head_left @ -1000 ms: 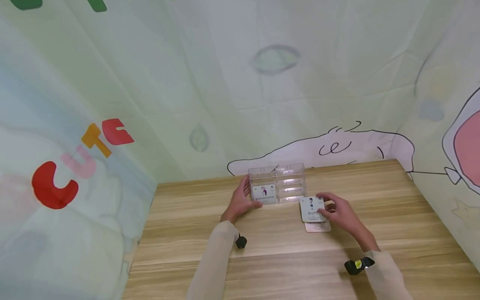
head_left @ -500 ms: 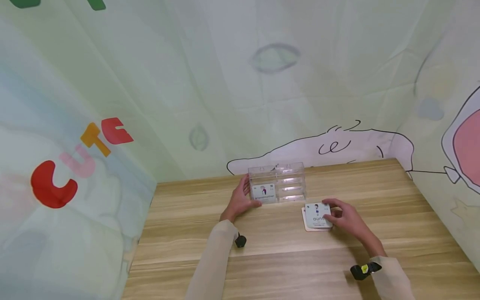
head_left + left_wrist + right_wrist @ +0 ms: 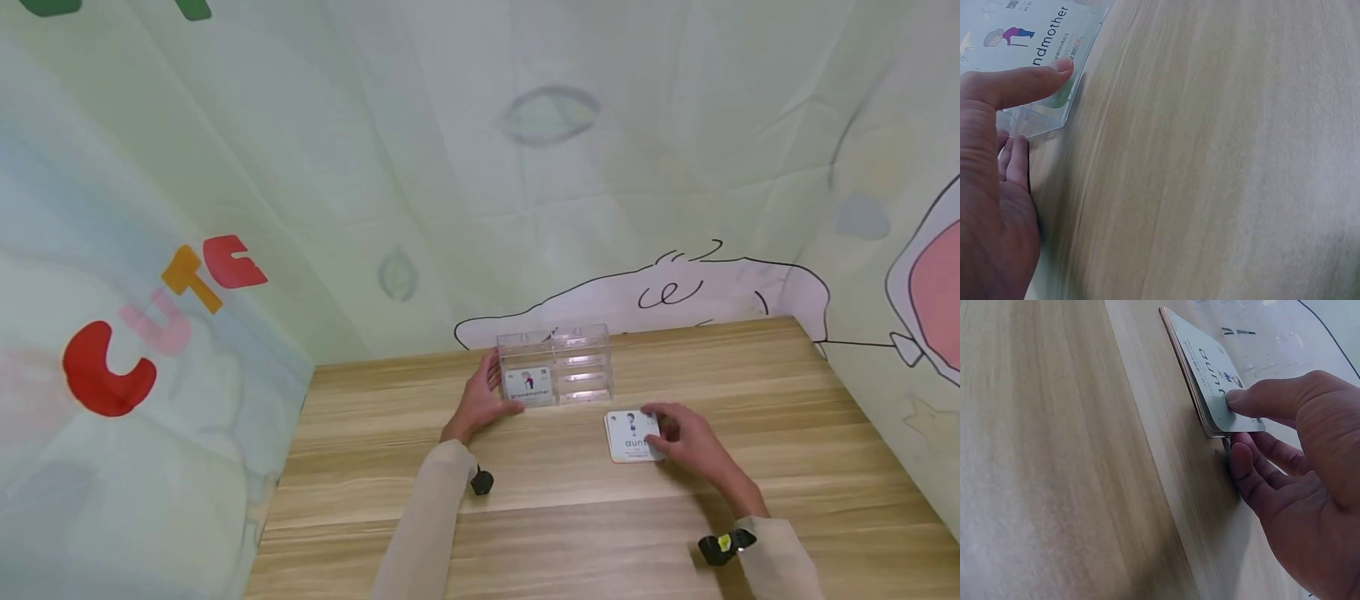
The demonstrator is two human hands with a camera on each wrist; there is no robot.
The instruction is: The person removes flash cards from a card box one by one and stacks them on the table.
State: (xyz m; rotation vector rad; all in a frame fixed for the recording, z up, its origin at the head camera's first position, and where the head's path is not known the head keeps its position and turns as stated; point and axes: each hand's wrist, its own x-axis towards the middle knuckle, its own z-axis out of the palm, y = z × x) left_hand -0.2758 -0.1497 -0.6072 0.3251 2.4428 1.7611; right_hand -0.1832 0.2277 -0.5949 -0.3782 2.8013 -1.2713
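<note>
A clear plastic card case (image 3: pixel 582 379) stands at the table's back edge, two columns wide. Behind its left front sits a card (image 3: pixel 528 386) reading "grandmother". My left hand (image 3: pixel 480 402) holds the case's left side; in the left wrist view, the thumb (image 3: pixel 1035 81) lies across the front and other fingers reach behind the corner. To the right, a small stack of square cards lies on the table, topped by an "aunt" card (image 3: pixel 632 434). My right hand (image 3: pixel 686 440) pinches the stack's right edge, thumb (image 3: pixel 1254 400) on the top card, other fingers at its edge.
The wood-grain table (image 3: pixel 555 533) meets a printed cloth backdrop (image 3: pixel 450 208) behind and at both sides. The case's right column (image 3: pixel 582 361) shows several clear ledges. Each wrist wears a small black camera.
My right hand has brought the "aunt" card away from the case, slightly right and toward me, and squared it over the pink-edged card beneath. My left hand has stayed on the case.
</note>
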